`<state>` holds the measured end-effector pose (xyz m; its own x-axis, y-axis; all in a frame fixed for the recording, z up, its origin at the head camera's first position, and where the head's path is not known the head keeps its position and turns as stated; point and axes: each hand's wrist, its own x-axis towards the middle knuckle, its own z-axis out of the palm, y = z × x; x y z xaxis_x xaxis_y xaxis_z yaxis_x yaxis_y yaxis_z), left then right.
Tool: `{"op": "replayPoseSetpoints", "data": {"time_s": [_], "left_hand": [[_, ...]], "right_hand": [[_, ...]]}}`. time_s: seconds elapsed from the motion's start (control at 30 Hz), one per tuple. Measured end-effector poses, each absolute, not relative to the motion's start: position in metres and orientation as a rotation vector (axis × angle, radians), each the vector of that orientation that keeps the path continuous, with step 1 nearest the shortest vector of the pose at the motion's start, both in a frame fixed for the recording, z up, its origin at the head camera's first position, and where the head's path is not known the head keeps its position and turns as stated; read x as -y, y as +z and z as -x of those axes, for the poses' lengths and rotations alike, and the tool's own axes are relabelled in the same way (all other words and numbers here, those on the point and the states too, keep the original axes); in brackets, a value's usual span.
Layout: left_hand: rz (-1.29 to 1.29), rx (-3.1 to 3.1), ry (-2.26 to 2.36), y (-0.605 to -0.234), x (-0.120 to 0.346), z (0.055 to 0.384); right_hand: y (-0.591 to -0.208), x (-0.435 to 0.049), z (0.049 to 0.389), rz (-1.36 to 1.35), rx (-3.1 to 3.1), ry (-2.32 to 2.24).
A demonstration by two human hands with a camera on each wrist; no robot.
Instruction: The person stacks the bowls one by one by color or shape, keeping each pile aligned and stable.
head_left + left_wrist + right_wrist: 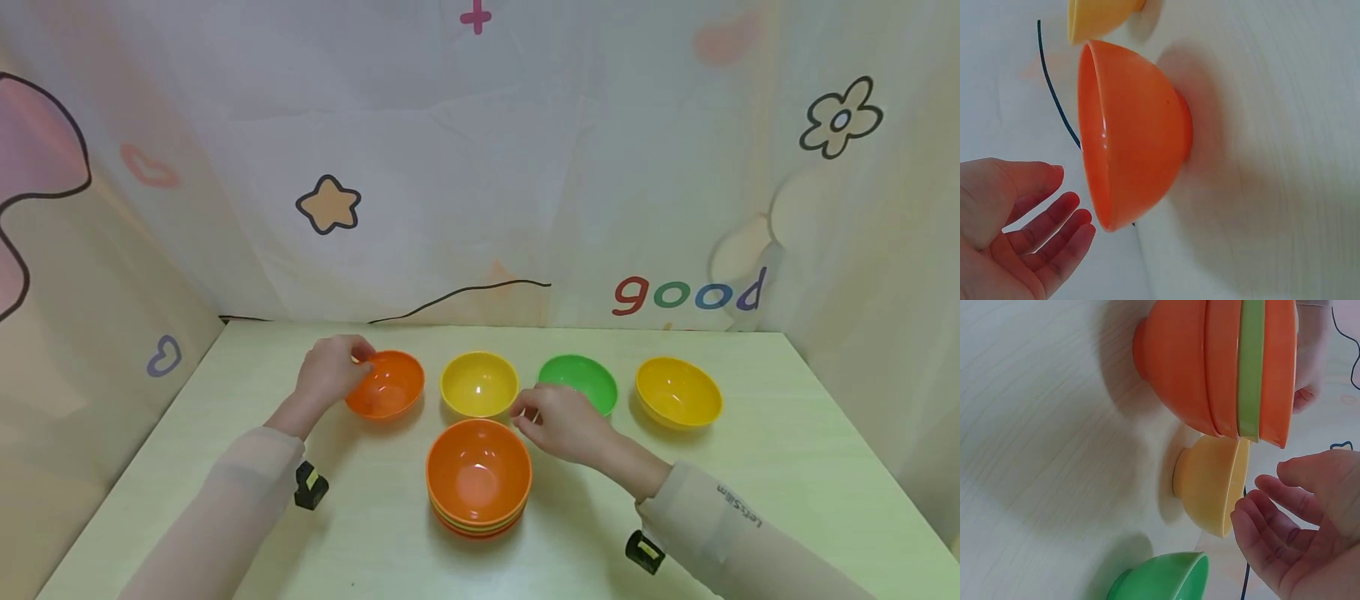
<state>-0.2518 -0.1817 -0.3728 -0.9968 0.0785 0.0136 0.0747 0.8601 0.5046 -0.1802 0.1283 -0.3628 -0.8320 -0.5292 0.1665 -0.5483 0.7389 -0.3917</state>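
My left hand (332, 368) is at the left rim of a single orange bowl (387, 385) in the head view. In the left wrist view its fingers are relaxed and slightly apart from that bowl's rim, holding nothing. My right hand (564, 423) hovers with loosely bent fingers and nothing between them. It hangs between a stack of nested bowls (478, 475) and a green bowl (581, 379), whose front it partly covers. The stack has an orange bowl on top, with a green one and more orange ones showing beneath in the right wrist view.
A yellow bowl (480, 383) stands behind the stack, and another yellow bowl (678, 393) is at the right end of the back row. All rest upright on a pale wooden table (360, 533). A printed cloth (450, 208) hangs behind the table's far edge.
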Motion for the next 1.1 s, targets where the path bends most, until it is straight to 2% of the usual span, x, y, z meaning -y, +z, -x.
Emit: {"op": "replayPoseSetpoints", "data": {"time_s": [0.4,1.1], "left_hand": [[-0.041,-3.056,0.785,-0.387,0.198,0.262],[0.044,-2.942,0.809,-0.398,0.197,0.268]], "right_hand": [[-0.368,-0.128,0.186,-0.884,2.906,0.696],[-0.363,-0.122,0.189,-0.866,2.931,0.695]]}}
